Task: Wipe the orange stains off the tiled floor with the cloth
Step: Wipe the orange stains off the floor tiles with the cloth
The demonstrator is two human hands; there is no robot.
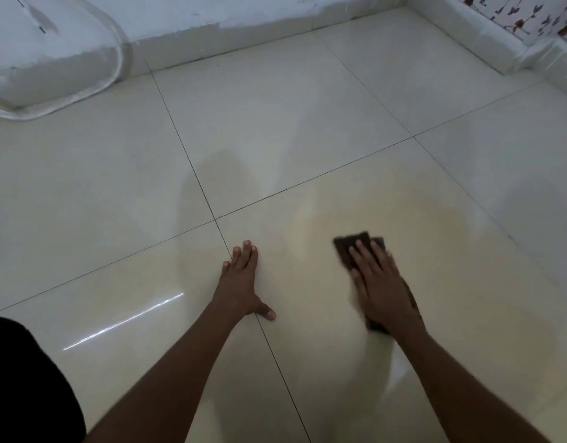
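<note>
My right hand lies flat on a dark brown cloth and presses it to the cream tiled floor. The cloth's far edge shows beyond my fingertips, and a corner sticks out under my wrist. A faint orange-yellow smear spreads over the tile just beyond and right of the cloth. My left hand rests palm down on the floor beside a grout line, fingers spread, holding nothing.
A clear plastic sheet or cover lies at the far left against the white wall. A tiled skirting step runs along the far right under patterned wallpaper. Dark clothing shows at the lower left.
</note>
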